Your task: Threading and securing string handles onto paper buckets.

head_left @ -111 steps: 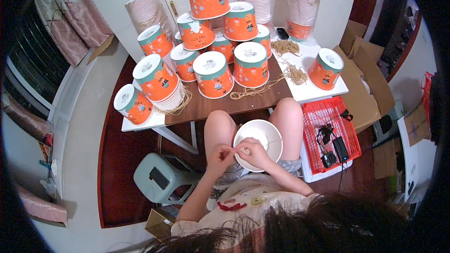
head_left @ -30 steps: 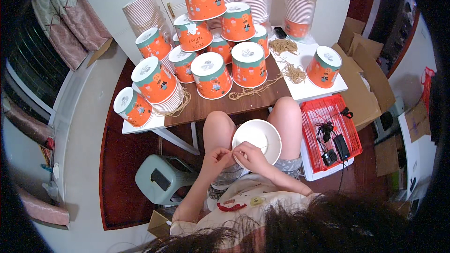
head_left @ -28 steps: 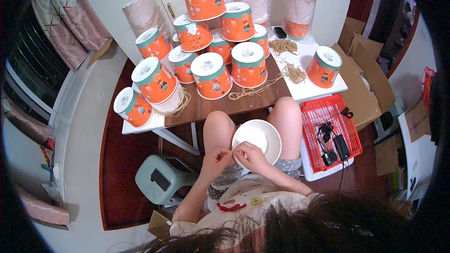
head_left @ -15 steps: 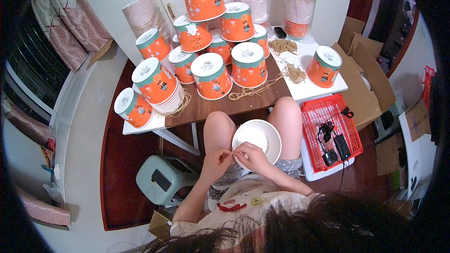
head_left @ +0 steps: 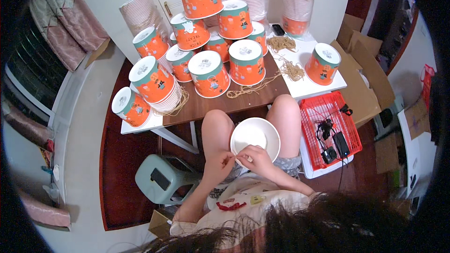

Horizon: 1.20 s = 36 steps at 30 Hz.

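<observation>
A white-lined paper bucket [head_left: 267, 133] rests between my thighs, its open mouth facing up. My right hand [head_left: 257, 159] lies over the bucket's near left rim, thumb and fingers pinched together. Close beside it, just outside the rim, my left hand [head_left: 220, 165] is also closed in a pinch. The fingertips of both hands nearly meet; what they hold there is too small to make out. On the brown table, several upside-down orange and green paper buckets [head_left: 209, 79] stand, some stacked in a pyramid. Tan cord [head_left: 243, 93] lies along the table's near edge.
More bundles of tan cord [head_left: 291, 71] and a single upturned bucket [head_left: 322, 64] are on the white table at right. Tall wrapped bucket stacks [head_left: 298, 0] stand behind. A red basket [head_left: 330, 131] with black adapters is at my right, a green stool [head_left: 164, 178] at my left.
The view has shifted slightly. My fingertips have drawn a little apart at the bucket's rim, both hands still pinched. The bucket stays in my lap.
</observation>
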Tool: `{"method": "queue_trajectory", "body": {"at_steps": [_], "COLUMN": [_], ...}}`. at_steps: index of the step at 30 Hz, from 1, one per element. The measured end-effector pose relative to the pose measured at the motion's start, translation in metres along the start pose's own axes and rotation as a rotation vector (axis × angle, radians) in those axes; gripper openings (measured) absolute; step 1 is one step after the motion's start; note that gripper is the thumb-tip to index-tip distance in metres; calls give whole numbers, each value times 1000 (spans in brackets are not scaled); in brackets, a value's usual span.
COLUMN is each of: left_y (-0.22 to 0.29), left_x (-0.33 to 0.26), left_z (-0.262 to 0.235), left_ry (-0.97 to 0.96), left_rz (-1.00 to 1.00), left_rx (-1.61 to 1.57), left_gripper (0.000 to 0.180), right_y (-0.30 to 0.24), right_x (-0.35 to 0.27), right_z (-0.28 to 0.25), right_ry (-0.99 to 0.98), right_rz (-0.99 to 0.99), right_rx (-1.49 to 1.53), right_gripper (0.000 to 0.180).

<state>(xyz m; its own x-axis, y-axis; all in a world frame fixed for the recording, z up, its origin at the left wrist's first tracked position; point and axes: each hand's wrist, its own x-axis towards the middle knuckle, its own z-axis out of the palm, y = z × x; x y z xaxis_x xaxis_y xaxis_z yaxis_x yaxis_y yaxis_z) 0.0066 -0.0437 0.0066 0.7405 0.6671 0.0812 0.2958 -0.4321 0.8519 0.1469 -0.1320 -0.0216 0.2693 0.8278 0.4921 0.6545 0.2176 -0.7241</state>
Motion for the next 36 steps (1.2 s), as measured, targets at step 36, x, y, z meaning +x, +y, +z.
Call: {"method": "queue_trajectory", "body": {"at_steps": [36], "left_y": [1], "left_x": [-5], "left_z": [11], "left_ry": [15], "left_rz": [225], "left_rx": [18], "left_gripper": [11], "right_y": [-8], "right_x": [-13], "right_z": [-15], "right_ry": [-61], "right_rz": [79], "right_rx": [120], "right_gripper": [11]}}
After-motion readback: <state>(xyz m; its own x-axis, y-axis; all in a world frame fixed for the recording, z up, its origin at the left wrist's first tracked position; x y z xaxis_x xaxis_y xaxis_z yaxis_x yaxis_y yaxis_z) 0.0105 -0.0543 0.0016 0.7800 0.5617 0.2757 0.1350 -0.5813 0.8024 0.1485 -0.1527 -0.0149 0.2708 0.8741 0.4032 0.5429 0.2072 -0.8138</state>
